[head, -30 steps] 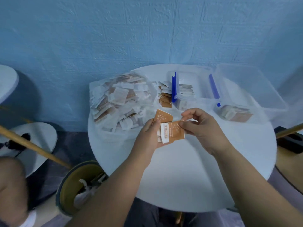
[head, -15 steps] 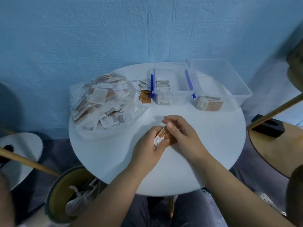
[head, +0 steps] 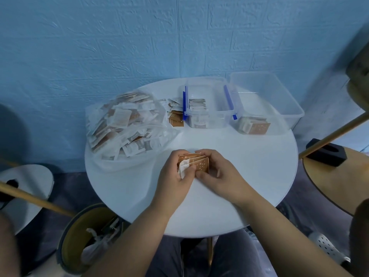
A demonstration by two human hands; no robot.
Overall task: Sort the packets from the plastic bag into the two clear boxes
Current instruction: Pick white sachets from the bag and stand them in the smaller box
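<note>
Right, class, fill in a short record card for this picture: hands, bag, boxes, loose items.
Hands: left hand and right hand both grip one stack of packets over the table
Bag: plastic bag full of packets, on the table's left
Boxes: box with blue clips and bigger box beside it, each holding some packets
Loose: small pile between bag and clipped box

held packets: lower edges were covered by the fingers of the left hand and right hand; count could not be told.
packet print: was too small to read.
plastic bag: contents were blurred behind the film.
bin: far rim was hidden under the table.
</note>
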